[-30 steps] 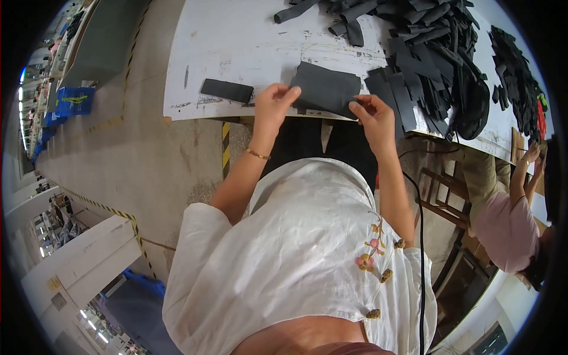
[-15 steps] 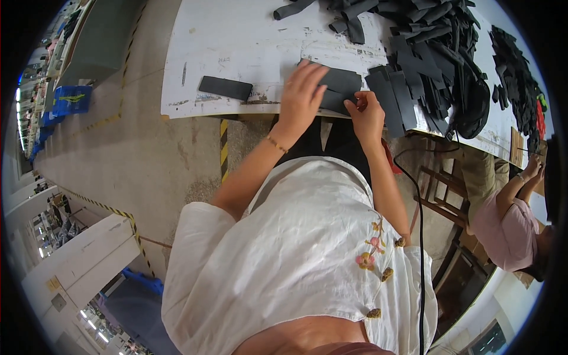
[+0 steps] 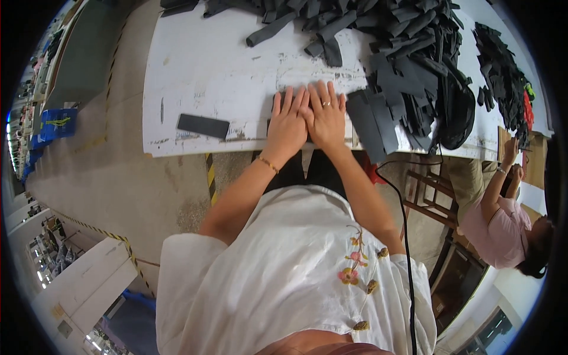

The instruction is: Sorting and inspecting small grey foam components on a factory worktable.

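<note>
My left hand (image 3: 287,128) and right hand (image 3: 326,122) lie flat, outstretched, on dark cloth (image 3: 309,138). It's likely light, bendable (pinch its edges).

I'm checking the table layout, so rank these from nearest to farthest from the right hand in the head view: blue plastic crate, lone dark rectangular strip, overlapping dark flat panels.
From the right hand:
1. Overlapping dark flat panels: just to its right.
2. Lone dark rectangular strip: left, near the table's front edge.
3. Blue plastic crate: far left, off the table.
</note>
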### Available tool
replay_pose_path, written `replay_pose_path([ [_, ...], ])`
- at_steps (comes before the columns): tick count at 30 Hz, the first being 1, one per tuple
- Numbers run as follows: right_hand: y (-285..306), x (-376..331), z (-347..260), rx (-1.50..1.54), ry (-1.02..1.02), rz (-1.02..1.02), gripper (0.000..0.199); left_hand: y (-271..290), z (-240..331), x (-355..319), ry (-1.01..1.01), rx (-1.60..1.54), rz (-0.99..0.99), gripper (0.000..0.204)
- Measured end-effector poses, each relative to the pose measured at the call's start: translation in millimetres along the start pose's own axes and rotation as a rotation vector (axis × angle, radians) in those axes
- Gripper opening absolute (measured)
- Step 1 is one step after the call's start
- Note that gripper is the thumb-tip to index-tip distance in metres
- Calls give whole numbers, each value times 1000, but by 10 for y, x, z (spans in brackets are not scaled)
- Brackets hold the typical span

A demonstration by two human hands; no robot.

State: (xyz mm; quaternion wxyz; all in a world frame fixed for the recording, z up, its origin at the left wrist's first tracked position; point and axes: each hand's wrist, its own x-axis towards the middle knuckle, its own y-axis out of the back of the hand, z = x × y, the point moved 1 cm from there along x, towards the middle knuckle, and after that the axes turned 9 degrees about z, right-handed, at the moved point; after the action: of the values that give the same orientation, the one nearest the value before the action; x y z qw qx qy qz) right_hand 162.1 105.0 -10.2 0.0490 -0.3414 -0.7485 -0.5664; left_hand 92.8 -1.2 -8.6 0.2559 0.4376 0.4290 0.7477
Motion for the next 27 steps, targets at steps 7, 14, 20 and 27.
replay_pose_path([
  [7, 18, -32, -66, 4, -45, -29, 52, 58, 15, -34, 13, 6, -21, 51],
  [14, 361, -14, -55, 73, -77, 74, 45, -34, -43, 45, 10, -30, 2, 45],
  [20, 868, -440, 595, -117, -293, 240, 31, 113, -15, 252, -30, -22, 22, 47],
  [27, 795, -533, 539, -422, -169, 13, 35, 140, -965, 1435, 434, -353, 305, 27],
])
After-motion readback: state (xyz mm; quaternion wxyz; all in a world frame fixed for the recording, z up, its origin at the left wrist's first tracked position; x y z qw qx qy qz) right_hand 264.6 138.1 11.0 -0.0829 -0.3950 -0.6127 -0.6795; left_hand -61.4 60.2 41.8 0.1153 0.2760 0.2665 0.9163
